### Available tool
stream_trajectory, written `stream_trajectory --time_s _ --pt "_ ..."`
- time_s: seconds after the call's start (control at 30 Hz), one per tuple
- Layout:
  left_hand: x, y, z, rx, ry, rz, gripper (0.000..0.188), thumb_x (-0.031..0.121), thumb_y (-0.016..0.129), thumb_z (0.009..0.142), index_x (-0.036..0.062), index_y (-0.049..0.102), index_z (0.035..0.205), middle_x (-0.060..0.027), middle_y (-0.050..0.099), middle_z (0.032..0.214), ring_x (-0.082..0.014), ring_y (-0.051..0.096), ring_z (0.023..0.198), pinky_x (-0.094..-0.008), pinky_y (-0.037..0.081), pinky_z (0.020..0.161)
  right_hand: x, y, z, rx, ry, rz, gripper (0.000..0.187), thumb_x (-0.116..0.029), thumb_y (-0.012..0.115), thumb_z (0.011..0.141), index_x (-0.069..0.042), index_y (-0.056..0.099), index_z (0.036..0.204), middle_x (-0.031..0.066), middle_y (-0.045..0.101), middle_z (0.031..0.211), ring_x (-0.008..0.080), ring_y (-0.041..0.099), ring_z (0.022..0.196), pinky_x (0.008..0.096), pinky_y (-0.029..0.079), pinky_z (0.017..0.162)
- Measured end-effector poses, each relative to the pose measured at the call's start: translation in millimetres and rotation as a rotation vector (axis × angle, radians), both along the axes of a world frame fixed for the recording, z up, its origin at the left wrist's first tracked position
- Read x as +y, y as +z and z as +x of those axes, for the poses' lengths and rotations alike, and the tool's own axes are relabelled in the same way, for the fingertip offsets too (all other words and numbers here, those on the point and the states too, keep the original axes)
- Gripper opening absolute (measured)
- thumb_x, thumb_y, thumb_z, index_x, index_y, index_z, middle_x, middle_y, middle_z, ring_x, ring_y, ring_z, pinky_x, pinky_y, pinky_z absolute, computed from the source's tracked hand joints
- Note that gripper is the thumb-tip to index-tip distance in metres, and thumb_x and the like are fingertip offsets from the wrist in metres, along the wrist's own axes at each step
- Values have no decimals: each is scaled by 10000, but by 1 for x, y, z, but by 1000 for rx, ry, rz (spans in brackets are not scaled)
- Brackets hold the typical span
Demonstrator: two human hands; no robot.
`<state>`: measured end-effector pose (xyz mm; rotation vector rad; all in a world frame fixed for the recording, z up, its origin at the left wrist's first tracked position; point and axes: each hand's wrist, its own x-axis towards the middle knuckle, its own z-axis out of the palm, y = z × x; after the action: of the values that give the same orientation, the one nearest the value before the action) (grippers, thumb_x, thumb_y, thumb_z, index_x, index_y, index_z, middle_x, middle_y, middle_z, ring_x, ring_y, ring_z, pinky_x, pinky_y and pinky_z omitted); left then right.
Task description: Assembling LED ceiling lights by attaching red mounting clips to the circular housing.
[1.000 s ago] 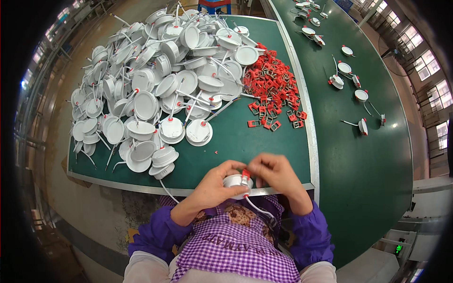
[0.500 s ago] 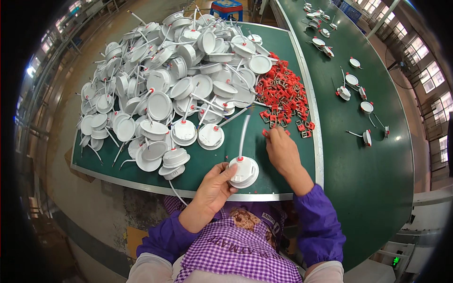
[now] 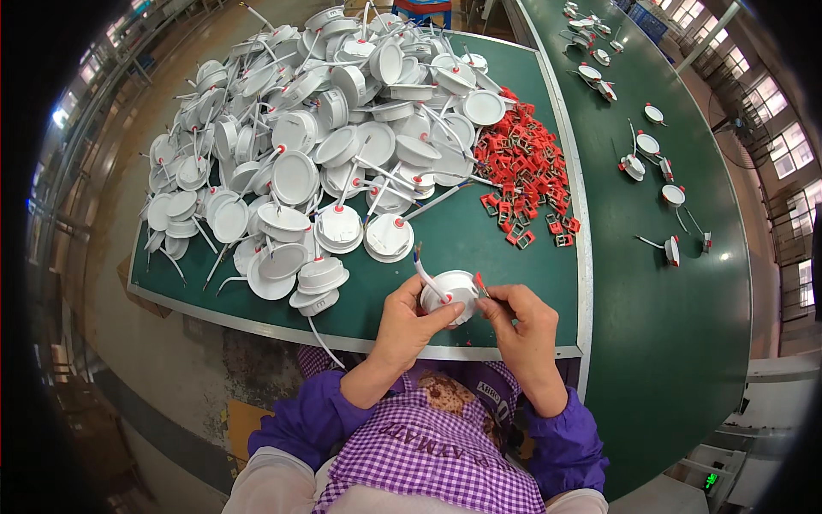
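Observation:
A round white downlight [image 3: 456,285] is in my left hand [image 3: 406,323], held above the table's near edge with the thumb across its back. Its white cable rises from a red grommet toward the upper left. Between the thumb and fingers of my right hand [image 3: 522,325] is a small red clip [image 3: 480,281] with a metal part, right beside the downlight's right edge. Whether the clip touches the housing I cannot tell. Farther off lies a heap of red clips [image 3: 527,167], and to its left a large pile of similar downlights [image 3: 295,177].
The green work table [image 3: 360,295] has a pale metal rim [image 3: 572,128]. Along its right side runs a long green bench [image 3: 659,343] carrying scattered downlights [image 3: 674,195] with red clips. A stool [image 3: 424,8] stands beyond the table's far edge.
My right hand has come from the clip heap toward me, bringing a red clip to the downlight's right side. My left hand has turned the downlight, so its cable now leans left.

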<state>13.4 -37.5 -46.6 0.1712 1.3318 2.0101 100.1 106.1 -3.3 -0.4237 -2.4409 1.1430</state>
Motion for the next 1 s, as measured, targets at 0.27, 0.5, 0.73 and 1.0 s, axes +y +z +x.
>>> stream_trajectory --time_s 0.27,0.5,0.73,1.0 --pt "1 -9 2 226 58 -76 314 50 740 812 -4 636 1104 -20 645 957 -67 598 807 -214 499 689 -16 -5 2 50 20 75 124 -16 691 821 -10 635 931 140 633 815 299 630 674 356 491 580" --pt "-5 -5 -3 345 -19 -115 306 40 717 822 13 636 1116 -23 641 966 -72 597 831 -229 501 722 -16 -6 1 24 -1 34 104 0 688 814 -10 630 899 134 625 796 279 618 647 359 479 560" --pt "-19 -3 -14 335 -165 -101 327 62 780 791 20 629 1079 -15 630 950 -97 617 895 -247 510 772 -18 -11 -2 138 14 26 100 -10 705 811 -9 631 878 101 607 745 216 596 626 313 466 564" --pt "-17 20 -24 419 -409 -241 393 143 824 751 26 633 1074 -33 660 954 -108 616 846 -267 516 744 -23 -13 6 -37 61 -513 92 -70 679 882 10 632 879 58 653 776 98 582 627 234 455 556"
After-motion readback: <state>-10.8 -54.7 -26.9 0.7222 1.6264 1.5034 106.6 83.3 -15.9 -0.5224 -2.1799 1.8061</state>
